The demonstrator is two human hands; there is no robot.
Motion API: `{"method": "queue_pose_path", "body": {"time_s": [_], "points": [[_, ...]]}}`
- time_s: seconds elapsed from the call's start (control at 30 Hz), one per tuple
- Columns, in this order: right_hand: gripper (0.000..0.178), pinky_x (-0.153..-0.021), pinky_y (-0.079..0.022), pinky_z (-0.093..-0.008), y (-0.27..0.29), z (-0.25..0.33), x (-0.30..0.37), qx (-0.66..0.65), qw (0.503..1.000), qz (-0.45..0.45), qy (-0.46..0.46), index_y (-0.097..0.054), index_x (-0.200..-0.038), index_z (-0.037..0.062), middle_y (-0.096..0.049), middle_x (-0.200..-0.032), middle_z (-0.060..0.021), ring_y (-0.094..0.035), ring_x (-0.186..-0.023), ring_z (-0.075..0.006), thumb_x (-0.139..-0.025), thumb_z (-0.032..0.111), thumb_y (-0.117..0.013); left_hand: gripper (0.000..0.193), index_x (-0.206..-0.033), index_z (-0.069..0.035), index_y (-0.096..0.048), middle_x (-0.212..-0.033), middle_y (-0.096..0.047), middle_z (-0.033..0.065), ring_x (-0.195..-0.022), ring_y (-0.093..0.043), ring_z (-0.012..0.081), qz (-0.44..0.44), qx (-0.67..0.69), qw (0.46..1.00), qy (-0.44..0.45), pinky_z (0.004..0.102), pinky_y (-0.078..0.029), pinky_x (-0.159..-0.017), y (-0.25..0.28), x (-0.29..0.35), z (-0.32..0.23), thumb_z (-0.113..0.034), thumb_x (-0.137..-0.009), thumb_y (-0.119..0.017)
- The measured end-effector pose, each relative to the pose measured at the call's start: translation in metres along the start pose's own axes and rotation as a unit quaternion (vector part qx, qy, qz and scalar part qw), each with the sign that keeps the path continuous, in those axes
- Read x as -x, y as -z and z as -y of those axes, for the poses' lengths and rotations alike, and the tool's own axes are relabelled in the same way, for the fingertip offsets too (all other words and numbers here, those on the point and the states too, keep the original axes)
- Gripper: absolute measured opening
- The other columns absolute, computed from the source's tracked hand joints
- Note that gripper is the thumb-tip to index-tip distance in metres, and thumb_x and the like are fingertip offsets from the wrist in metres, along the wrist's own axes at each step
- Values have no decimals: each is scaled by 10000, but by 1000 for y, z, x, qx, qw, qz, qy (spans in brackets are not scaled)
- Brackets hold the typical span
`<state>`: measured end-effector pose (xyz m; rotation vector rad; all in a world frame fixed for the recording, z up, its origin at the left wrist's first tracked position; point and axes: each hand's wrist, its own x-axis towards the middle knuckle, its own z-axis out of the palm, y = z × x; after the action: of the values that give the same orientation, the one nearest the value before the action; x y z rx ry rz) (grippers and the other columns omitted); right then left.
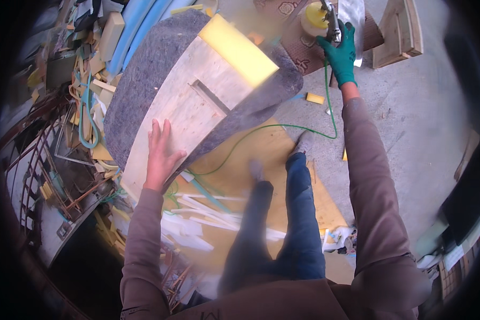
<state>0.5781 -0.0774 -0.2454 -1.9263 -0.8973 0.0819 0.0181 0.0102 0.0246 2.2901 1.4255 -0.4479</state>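
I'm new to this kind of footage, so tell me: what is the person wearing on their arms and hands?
Both arms are in long, loose brown sleeves down to the wrists. The left hand is bare, with no glove. The right hand wears a green glove whose cuff stops just short of the sleeve.

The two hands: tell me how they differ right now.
The left hand is bare; the right hand wears a green glove. The left hand lies flat, fingers spread, on the curved wooden panel; the right hand is closed around a metal tool near a yellow-capped container. The left hand is close in; the right hand reaches far out. Both arms wear brown sleeves.
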Motion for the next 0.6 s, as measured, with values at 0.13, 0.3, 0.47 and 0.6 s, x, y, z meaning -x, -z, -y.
{"method": "queue_pose_path", "body": {"time_s": [0.13,0.3,0.47,0.6], "points": [[679,-1126,-528,-481,-20,8,-5,-90,994,-49,-29,-691,-1448,100,-599,-1527,-238,-637,-1360,-447,-874,357,-946,1164,-1783,-131,-330,-1867,-130,275,-1716,-191,466,6,2,1000,5,493,-214,-1389,3,0,-3,-132,-794,-944],[476,-1048,-544,-429,-28,30,-15,-133,990,-45,-23,-708,-1387,54,-664,-1413,-188,-687,-1244,-390,-1028,341,-833,1115,-1764,-124,-370,-1845,-186,293,-1714,-184,463,-1,17,1000,-13,514,-171,-1404,4,0,-1,-185,-809,-942],[442,-1043,-540,-395,-6,66,-5,-210,972,-57,-86,-710,-1381,26,-741,-1303,-157,-717,-1194,-295,-1063,318,-807,1016,-1736,-114,-430,-1819,-283,286,-1675,-322,441,-13,-25,999,-20,481,-323,-1345,9,-3,5,-266,-862,-927],[445,-1048,-534,-358,53,108,46,-218,970,-39,-100,-673,-1451,-1,-763,-1313,-125,-705,-1176,-213,-1077,209,-790,955,-1673,-57,-485,-1752,-377,295,-1611,-392,478,-102,6,994,-40,537,-358,-1306,19,-58,-9,-368,-879,-916]]}}
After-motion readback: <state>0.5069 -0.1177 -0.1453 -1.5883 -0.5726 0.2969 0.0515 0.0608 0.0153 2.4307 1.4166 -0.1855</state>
